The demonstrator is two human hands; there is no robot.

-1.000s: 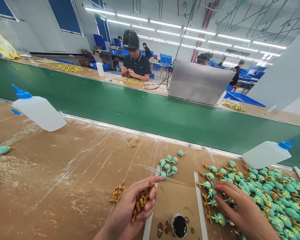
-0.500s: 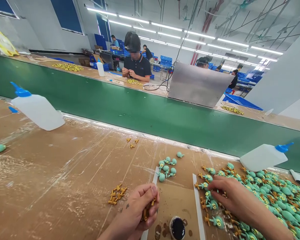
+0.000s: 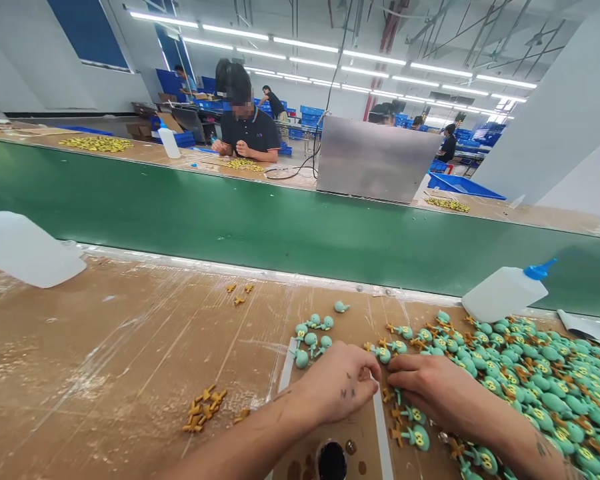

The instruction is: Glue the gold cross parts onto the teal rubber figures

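Currently, both hands are close together at the near left side of a broad heap of green figures (image 3: 555, 400), many with yellow eyes and brown ends, spread over the right of the bench (image 3: 130, 353). The left hand (image 3: 347, 383) reaches across with its fingers curled; its grip is turned away, so I cannot tell whether it holds anything. The right hand (image 3: 433, 387) lies palm down over the edge of the heap, fingertips bent beside the nearest figures, and its grip is hidden too, so I cannot tell how wide it is. One green figure (image 3: 384, 355) lies just beyond the gap between the hands. Past the left wrist sits a small cluster of green heads (image 3: 311, 339). Left of the left forearm is a little pile of brown pieces (image 3: 203, 408), with three brown bits (image 3: 239, 301) farther back. A cup of dark liquid (image 3: 331, 460) stands near the bottom edge, left of a white strip (image 3: 383, 440). A white bottle (image 3: 503, 293) with a blue nozzle is behind the heap.
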